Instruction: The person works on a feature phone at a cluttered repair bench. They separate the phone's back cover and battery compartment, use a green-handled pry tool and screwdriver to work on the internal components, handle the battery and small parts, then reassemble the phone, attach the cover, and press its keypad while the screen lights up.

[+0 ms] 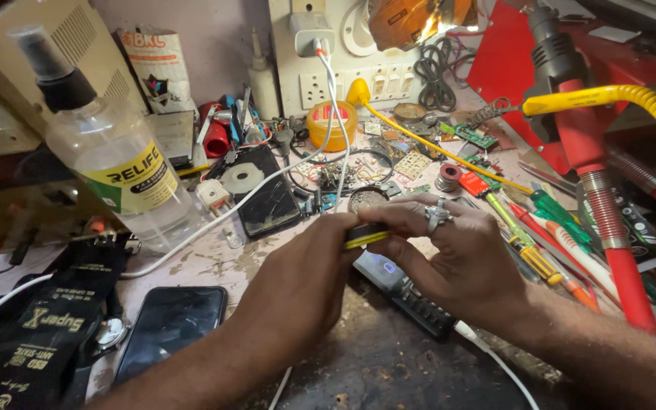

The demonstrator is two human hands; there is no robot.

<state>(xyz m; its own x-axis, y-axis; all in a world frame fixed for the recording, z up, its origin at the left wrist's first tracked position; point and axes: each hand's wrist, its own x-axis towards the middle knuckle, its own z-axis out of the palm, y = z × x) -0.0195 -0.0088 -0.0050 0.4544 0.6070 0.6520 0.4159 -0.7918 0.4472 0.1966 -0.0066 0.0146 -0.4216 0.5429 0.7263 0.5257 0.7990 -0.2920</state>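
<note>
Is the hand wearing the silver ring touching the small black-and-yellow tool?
Touching. The head view shows the right hand wearing the ring, with its fingers closing over the black-and-yellow tool, which the left hand also grips.

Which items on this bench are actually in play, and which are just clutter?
In play:
- left hand and right hand, both gripping the small black-and-yellow tool
- dark keypad phone lying under the hands

Lying about:
- clear spray bottle
- black smartphone
- screwdrivers
- red hot-air gun
- yellow cable
</note>
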